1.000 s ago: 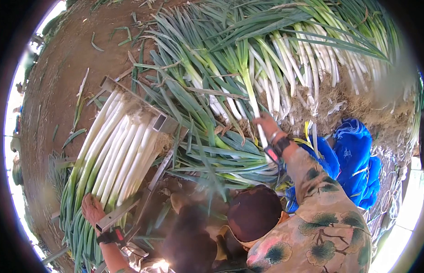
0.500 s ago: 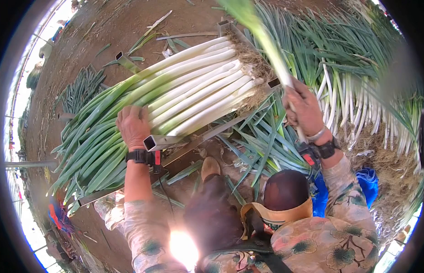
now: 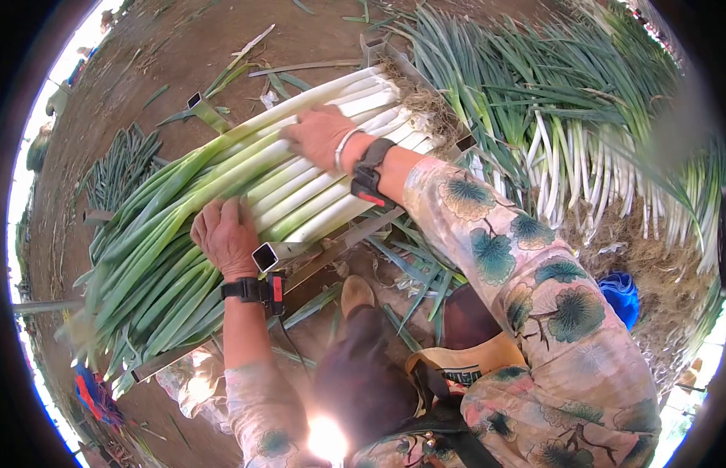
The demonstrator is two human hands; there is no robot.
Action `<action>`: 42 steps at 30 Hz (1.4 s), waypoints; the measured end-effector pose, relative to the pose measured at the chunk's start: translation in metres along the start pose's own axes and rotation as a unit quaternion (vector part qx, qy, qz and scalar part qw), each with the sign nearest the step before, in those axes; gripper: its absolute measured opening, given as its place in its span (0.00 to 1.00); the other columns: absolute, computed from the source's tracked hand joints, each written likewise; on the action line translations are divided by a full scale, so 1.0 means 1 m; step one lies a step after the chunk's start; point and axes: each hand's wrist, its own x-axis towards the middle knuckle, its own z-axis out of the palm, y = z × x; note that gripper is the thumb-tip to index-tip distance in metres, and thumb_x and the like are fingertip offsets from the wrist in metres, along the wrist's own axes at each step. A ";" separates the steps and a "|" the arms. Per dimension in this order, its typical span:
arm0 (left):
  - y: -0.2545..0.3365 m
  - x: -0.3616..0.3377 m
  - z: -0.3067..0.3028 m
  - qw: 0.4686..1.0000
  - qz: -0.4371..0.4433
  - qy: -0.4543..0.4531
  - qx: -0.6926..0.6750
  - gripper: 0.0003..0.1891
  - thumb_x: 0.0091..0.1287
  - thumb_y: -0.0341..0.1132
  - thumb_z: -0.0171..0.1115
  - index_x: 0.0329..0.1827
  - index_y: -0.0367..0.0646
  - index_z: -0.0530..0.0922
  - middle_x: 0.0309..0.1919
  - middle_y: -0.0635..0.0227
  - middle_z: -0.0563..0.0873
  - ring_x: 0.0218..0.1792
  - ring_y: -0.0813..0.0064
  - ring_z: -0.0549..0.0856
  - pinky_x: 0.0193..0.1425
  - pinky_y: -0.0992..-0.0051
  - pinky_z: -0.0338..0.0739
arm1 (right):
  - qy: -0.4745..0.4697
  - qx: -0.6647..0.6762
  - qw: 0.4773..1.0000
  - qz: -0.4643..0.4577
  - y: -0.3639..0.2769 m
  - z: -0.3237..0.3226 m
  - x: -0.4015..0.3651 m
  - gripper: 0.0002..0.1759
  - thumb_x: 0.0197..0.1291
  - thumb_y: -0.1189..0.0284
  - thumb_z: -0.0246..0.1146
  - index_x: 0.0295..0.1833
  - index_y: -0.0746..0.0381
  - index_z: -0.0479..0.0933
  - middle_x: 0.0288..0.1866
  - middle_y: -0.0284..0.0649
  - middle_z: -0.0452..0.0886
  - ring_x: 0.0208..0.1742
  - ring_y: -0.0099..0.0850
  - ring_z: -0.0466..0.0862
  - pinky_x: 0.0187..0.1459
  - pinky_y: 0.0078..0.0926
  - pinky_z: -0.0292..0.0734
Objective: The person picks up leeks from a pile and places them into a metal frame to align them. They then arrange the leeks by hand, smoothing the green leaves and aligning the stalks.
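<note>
Nearest, the left hand (image 3: pixel 225 238) lies open, palm down, on the stacked long green onions (image 3: pixel 301 195), just beside the square tube end of the metal frame (image 3: pixel 263 256) that cradles them. It would do best pinning the stalks where white turns green, so none roll. Farther up, the right hand (image 3: pixel 320 134), also open and flat, presses the white shanks; even pats toward the root ends (image 3: pixel 425 101) should level the stack, apart from the loose pile (image 3: pixel 566 117) beyond.
</note>
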 end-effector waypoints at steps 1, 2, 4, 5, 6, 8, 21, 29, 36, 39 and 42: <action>0.000 -0.001 0.001 1.000 0.002 0.006 0.005 0.06 0.57 0.42 0.70 0.35 0.55 0.84 0.40 0.76 0.79 0.48 0.66 0.77 0.55 0.63 0.67 | -0.030 -0.012 0.999 0.035 0.009 -0.004 -0.008 0.17 0.62 0.59 0.59 0.55 0.49 0.80 0.45 0.45 0.81 0.50 0.46 0.79 0.54 0.45 0.74; 0.001 -0.001 0.001 1.000 0.003 0.011 0.010 0.06 0.57 0.42 0.70 0.35 0.55 0.84 0.40 0.76 0.79 0.48 0.66 0.76 0.54 0.62 0.67 | -0.037 -0.016 0.998 0.049 0.013 -0.010 -0.016 0.17 0.63 0.58 0.59 0.55 0.49 0.81 0.45 0.45 0.81 0.50 0.45 0.79 0.54 0.45 0.73; 0.003 -0.003 0.001 0.999 0.014 0.023 0.026 0.10 0.59 0.41 0.69 0.42 0.55 0.82 0.47 0.75 0.78 0.56 0.65 0.74 0.63 0.59 0.65 | -0.050 -0.023 0.995 0.079 0.020 -0.018 -0.028 0.17 0.63 0.58 0.58 0.54 0.49 0.81 0.46 0.45 0.81 0.51 0.45 0.79 0.55 0.46 0.73; 0.002 -0.002 0.002 0.998 0.026 0.044 0.022 0.12 0.59 0.41 0.69 0.44 0.54 0.82 0.50 0.74 0.78 0.58 0.65 0.73 0.66 0.57 0.63 | -0.035 -0.023 0.997 0.070 0.020 -0.014 -0.030 0.16 0.64 0.58 0.57 0.53 0.49 0.82 0.45 0.45 0.81 0.50 0.46 0.79 0.55 0.45 0.73; 0.000 -0.001 0.004 0.997 0.039 0.065 0.018 0.13 0.60 0.41 0.68 0.47 0.54 0.81 0.52 0.73 0.77 0.61 0.64 0.73 0.69 0.56 0.62 | -0.026 -0.006 0.997 0.067 0.022 -0.008 -0.031 0.16 0.64 0.59 0.57 0.53 0.49 0.82 0.45 0.45 0.81 0.50 0.46 0.79 0.55 0.45 0.73; 0.001 0.005 0.008 0.998 0.040 0.046 0.024 0.19 0.63 0.40 0.65 0.58 0.53 0.77 0.60 0.70 0.75 0.68 0.64 0.69 0.76 0.52 0.54 | -0.008 0.024 0.998 0.064 0.030 0.010 -0.034 0.15 0.64 0.59 0.57 0.51 0.50 0.83 0.44 0.46 0.81 0.49 0.47 0.79 0.54 0.45 0.73; -0.007 0.016 0.009 0.985 0.008 -0.161 0.056 0.12 0.72 0.43 0.54 0.50 0.49 0.80 0.52 0.67 0.80 0.58 0.61 0.76 0.63 0.59 0.67 | 0.207 0.294 0.931 0.062 0.069 -0.089 -0.136 0.17 0.63 0.64 0.62 0.53 0.60 0.82 0.48 0.46 0.84 0.51 0.43 0.82 0.56 0.40 0.76; -0.020 0.016 0.016 0.985 0.015 -0.155 0.078 0.13 0.72 0.41 0.54 0.54 0.50 0.79 0.54 0.67 0.80 0.58 0.59 0.76 0.63 0.59 0.66 | 0.195 0.142 0.809 0.535 0.296 -0.033 -0.397 0.19 0.64 0.60 0.55 0.49 0.62 0.82 0.46 0.53 0.84 0.47 0.51 0.83 0.51 0.41 0.78; -0.005 0.021 0.006 0.981 0.000 -0.181 0.071 0.12 0.73 0.40 0.53 0.54 0.49 0.79 0.53 0.65 0.81 0.58 0.60 0.76 0.63 0.58 0.67 | 0.067 -0.088 0.669 0.735 0.415 -0.049 -0.556 0.23 0.57 0.61 0.59 0.51 0.68 0.79 0.47 0.59 0.83 0.47 0.56 0.83 0.51 0.47 0.78; -0.002 0.022 0.005 0.981 0.006 -0.175 0.087 0.13 0.73 0.41 0.53 0.54 0.49 0.79 0.53 0.65 0.80 0.57 0.60 0.76 0.62 0.59 0.67 | 0.000 -0.039 0.660 0.751 0.422 -0.050 -0.552 0.24 0.56 0.58 0.61 0.48 0.68 0.80 0.47 0.59 0.83 0.50 0.56 0.83 0.53 0.46 0.78; -0.012 0.021 0.010 0.980 0.012 -0.178 0.090 0.13 0.73 0.41 0.53 0.54 0.49 0.79 0.53 0.65 0.80 0.57 0.60 0.76 0.62 0.59 0.67 | 0.014 -0.042 0.671 0.740 0.409 -0.047 -0.533 0.27 0.55 0.56 0.63 0.51 0.68 0.79 0.47 0.59 0.83 0.51 0.54 0.83 0.53 0.46 0.79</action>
